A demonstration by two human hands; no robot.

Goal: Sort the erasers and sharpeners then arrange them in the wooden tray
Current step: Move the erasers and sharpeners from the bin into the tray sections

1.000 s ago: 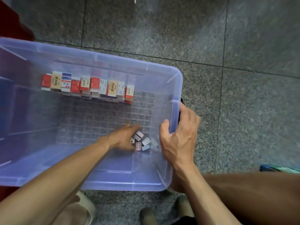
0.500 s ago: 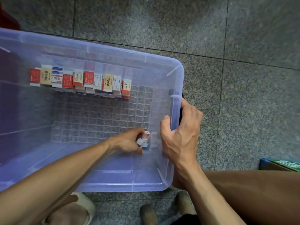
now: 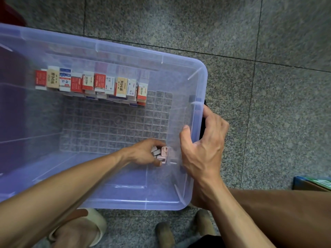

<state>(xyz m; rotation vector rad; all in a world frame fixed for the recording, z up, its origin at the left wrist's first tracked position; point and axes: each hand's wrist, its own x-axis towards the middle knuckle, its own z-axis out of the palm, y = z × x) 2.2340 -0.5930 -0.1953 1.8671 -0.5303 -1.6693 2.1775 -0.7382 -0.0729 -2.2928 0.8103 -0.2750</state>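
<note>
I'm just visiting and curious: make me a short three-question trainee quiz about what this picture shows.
1. True or false: the right hand grips the rim of the clear plastic bin.
2. What does the left hand hold? A) small sharpeners B) a boxed eraser C) nothing
3. Fill in: the row of boxed erasers stands along the bin's ____ wall.

Key: 1 true; 2 A; 3 far.
</note>
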